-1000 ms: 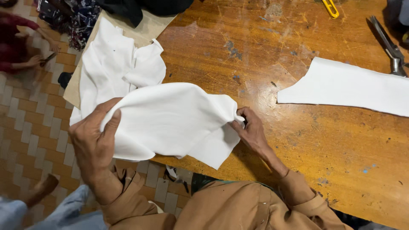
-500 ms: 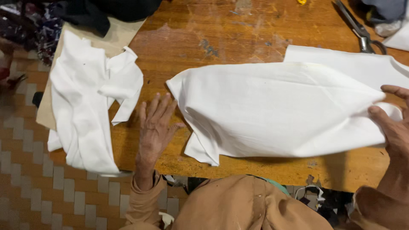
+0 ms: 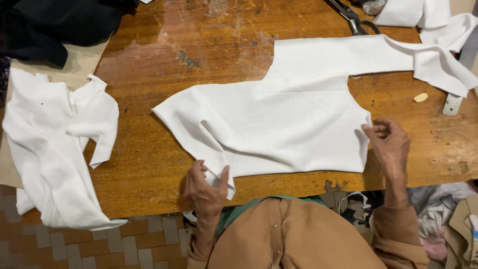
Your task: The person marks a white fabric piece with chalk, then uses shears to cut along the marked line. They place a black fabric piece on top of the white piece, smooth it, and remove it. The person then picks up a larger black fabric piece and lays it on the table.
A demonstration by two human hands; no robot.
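Black cloth (image 3: 55, 27) is heaped at the ten o'clock corner of the view, partly over a tan sheet (image 3: 79, 65) that lies on the worn wooden desk (image 3: 149, 124). Below it, at about eight o'clock, a crumpled pile of white fabric (image 3: 50, 149) hangs over the desk's edge above the tiled floor (image 3: 99, 246). Toward six o'clock the left hand (image 3: 205, 189) sits at the near edge of the desk, its fingers (image 3: 224, 177) curled upward and touching the lower left corner of the cut white panel (image 3: 279, 124); whether they truly pinch that corner I cannot tell. That panel lies flat across the middle of the desk, with folds running toward its pointed end at nine o'clock and a curved notch on its side at three o'clock. A second white piece (image 3: 348, 57) lies under it and stretches toward two o'clock. At about four o'clock the right hand (image 3: 391, 144) rests at the panel's lower right edge, fingers (image 3: 373, 132) bent and closed on the cloth's border. At one o'clock, dark scissors (image 3: 356, 22) lie at the far edge, beside more white scraps (image 3: 438, 22). A small pale piece of chalk (image 3: 420, 97) sits at three o'clock, just beside a metal ruler (image 3: 460, 74).
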